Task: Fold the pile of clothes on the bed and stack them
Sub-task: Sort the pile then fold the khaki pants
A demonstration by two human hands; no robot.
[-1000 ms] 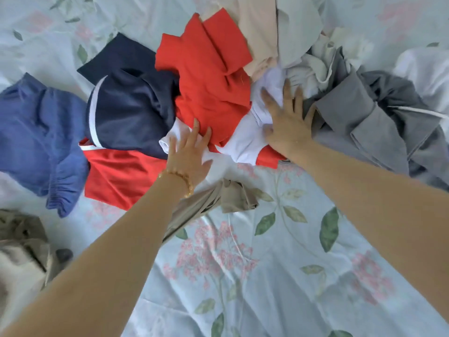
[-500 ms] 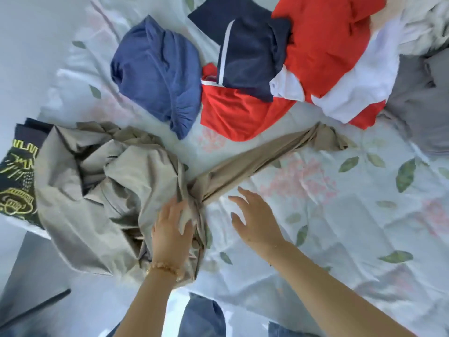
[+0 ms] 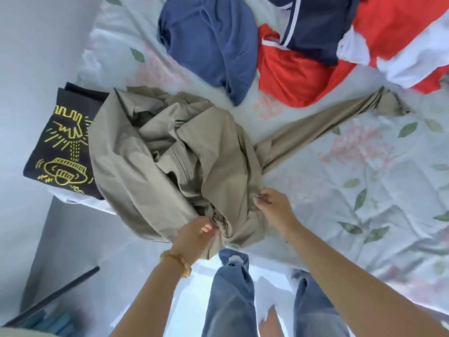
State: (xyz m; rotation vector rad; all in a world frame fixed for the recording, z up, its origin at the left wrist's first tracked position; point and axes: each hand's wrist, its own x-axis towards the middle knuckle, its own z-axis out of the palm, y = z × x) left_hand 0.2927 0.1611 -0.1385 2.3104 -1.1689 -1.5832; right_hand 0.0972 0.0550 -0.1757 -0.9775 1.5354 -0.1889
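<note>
Pinching the near edge of a crumpled khaki garment [image 3: 170,152] at the bed's [image 3: 364,190] edge, the left hand [image 3: 194,235] and right hand [image 3: 273,203] each grip its fabric, beside the clothes pile [image 3: 303,57].

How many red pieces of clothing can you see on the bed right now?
2, possibly one garment: a red piece right of the blue garment, under the navy one, and another red piece at the top right corner, cut off by the frame. More may be hidden.
</note>
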